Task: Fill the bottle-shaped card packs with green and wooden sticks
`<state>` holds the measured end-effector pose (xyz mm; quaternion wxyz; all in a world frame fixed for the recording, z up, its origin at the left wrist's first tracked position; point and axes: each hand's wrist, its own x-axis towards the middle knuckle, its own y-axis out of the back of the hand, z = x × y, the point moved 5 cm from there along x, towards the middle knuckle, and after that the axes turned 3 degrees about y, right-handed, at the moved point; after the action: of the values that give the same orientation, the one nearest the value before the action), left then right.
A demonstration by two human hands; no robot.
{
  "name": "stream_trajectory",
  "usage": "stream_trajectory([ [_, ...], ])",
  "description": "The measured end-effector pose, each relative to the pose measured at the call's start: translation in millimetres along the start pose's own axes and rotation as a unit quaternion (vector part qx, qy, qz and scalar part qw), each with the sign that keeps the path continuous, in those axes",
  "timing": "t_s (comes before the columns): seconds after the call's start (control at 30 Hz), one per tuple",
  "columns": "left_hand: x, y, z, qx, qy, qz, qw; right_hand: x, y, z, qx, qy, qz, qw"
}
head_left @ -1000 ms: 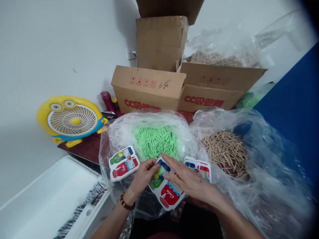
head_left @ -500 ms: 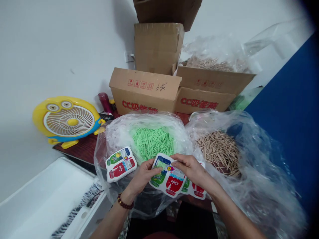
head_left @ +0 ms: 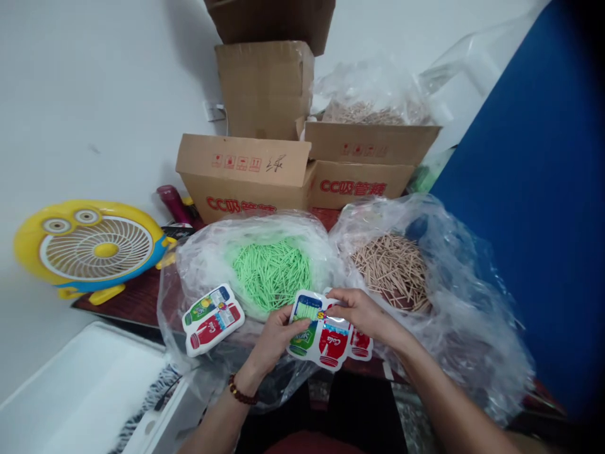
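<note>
A candy pouch (head_left: 326, 343) shaped like two jars, one green and one red marked Cola, is between my hands. My left hand (head_left: 278, 331) pinches its left edge, thumb on the front. My right hand (head_left: 362, 312) grips its upper right edge. Pale green sticks show through the clear window on the pouch's left half. Another such pouch, partly hidden, lies behind it at the right. Beyond my hands is a heap of green candy sticks (head_left: 271, 271) in a clear plastic bag. Brown candy sticks (head_left: 392, 268) lie in a second bag to the right.
Similar pouches (head_left: 213, 318) lie at the left on the plastic. Cardboard boxes (head_left: 246, 180) stand at the back, with a yellow fan (head_left: 104, 249) at the left. A white foam box (head_left: 70, 384) sits at lower left, and a blue panel (head_left: 510, 208) rises at right.
The view has swung to the right, so the background sits further left. Both hands keep their hold on the pouch, which looks slightly more upright.
</note>
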<state>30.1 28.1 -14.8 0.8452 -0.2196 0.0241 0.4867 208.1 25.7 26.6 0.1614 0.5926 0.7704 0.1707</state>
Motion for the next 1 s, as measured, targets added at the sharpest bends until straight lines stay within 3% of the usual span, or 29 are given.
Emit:
stream_trajectory([
  [0.37,15.1,-35.0,-10.2,0.036,0.033,-0.030,0.998,-24.9,16.9,30.4,0.041,-0.018,0.038,0.998],
  [0.53,20.4,-57.2,-3.7,0.110,-0.005,-0.006,0.994,-35.8,14.5,31.7,0.093,-0.009,0.051,0.994],
  [0.63,23.6,-67.1,-10.4,0.133,-0.002,0.002,0.991,-43.5,19.6,33.9,0.123,-0.006,0.050,0.991],
  [1.0,28.1,-83.6,-27.2,0.220,0.017,-0.030,0.975,-62.6,28.6,54.5,0.082,0.006,0.052,0.995],
])
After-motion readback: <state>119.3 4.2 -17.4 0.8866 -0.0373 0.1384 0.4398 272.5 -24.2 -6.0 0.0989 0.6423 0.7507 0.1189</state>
